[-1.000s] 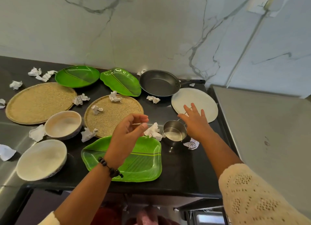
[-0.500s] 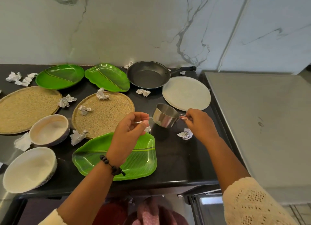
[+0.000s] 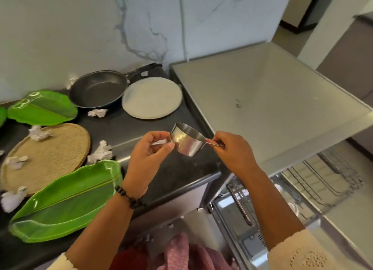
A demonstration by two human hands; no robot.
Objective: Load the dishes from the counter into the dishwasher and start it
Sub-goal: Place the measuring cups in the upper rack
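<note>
My right hand grips the handle of a small steel measuring cup, held tilted in the air above the black counter's right end. My left hand is beside the cup with its fingers pinched on a small flat metal piece, which I cannot identify. The open dishwasher is below right, its wire rack pulled out. On the counter lie a dark frying pan, a white plate, green leaf-shaped plates and a woven mat.
Crumpled paper scraps lie scattered among the dishes. A steel appliance top stands right of the counter, above the dishwasher. The marble wall backs the counter. Pink cloth shows at the bottom edge.
My right hand picked the steel cup up off the counter and carried it right. My view swung right and down, and the open dishwasher came into sight. My left hand stayed pinched.
</note>
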